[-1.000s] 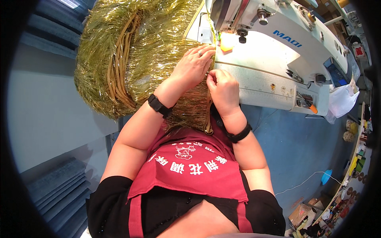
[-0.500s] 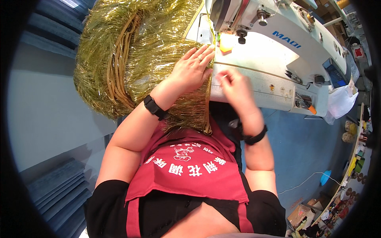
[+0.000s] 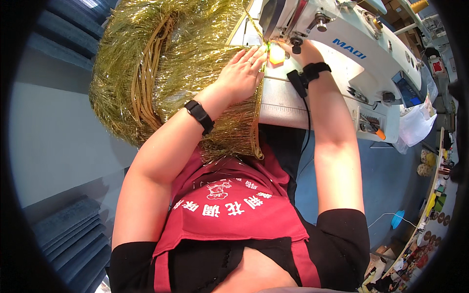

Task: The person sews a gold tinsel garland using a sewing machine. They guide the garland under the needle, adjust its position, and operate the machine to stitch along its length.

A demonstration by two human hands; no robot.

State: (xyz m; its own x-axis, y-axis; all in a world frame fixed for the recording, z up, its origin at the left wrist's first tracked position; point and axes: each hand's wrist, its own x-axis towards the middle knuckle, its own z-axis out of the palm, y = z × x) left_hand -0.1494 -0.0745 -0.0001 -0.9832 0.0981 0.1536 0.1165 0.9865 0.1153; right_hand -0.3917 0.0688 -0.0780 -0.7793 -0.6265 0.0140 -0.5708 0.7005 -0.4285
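A bulky heap of gold tinsel fringe (image 3: 195, 63) lies over the left of the sewing bed, its woven edge running toward the needle area of a white sewing machine (image 3: 351, 58). My left hand (image 3: 242, 75) rests on that fringe with fingers stretched out, their tips close to the edge beside the presser foot. Beyond the machine's black knob (image 3: 296, 46), my right hand (image 3: 309, 51) reaches in under the arm of the machine. The machine head and glare hide its fingers, so what it touches does not show.
Small snips (image 3: 357, 94) lie on the machine bed, near a recessed tray holding an orange-handled tool (image 3: 379, 133). A white plastic bag (image 3: 415, 124) hangs at the right end. A black cable (image 3: 308, 119) trails from my right wristband. Blue pleated material (image 3: 73, 239) is at left.
My right hand has moved away from me, from the front of the bed to behind the machine's knob. My left hand stays on the fringe, slightly farther forward.
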